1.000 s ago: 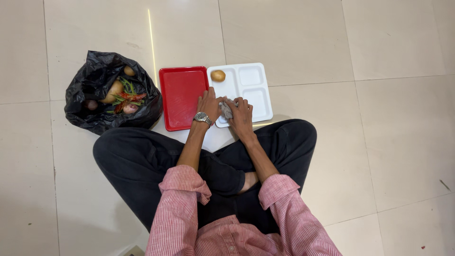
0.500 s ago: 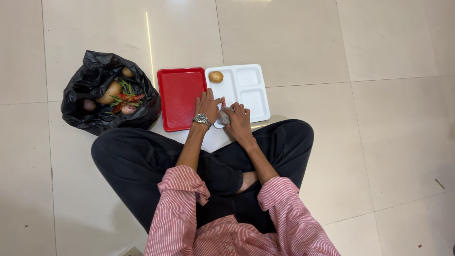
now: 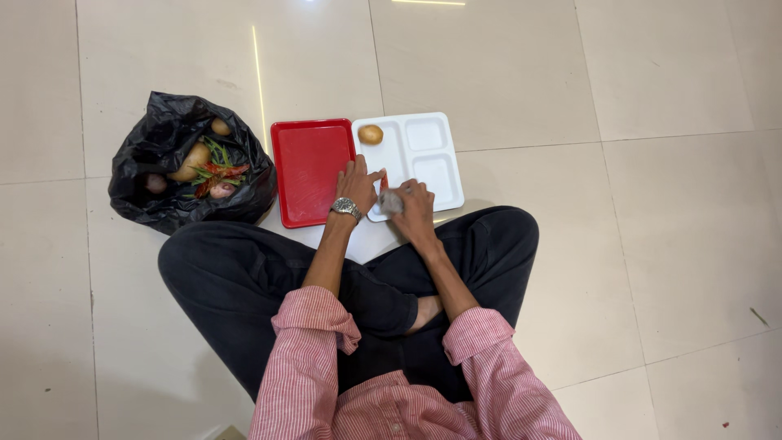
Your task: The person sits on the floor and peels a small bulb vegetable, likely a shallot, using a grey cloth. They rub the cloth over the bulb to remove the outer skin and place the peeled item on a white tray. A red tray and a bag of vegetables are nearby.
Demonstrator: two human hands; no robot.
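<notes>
I sit cross-legged on the tiled floor. My left hand [image 3: 356, 182], with a wristwatch, rests fingers spread on the seam between a red tray [image 3: 308, 171] and a white compartment tray [image 3: 423, 163]. My right hand [image 3: 415, 204] is closed on a small crumpled grey cloth [image 3: 390, 201] over the white tray's near-left compartment. Something small and red shows just above the cloth; I cannot tell what it is. One potato [image 3: 371, 134] lies in the white tray's far-left compartment.
An open black plastic bag [image 3: 155, 195] lies to the left of the red tray, holding potatoes [image 3: 190, 160], green beans and red chillies [image 3: 220, 169] and other vegetables. My dark-trousered legs fold below the trays. Pale floor tiles surround everything.
My right hand with the cloth has shifted slightly along the white tray's near-left compartment. My left hand stays pressed on the tray edges. The camera view drifted a little.
</notes>
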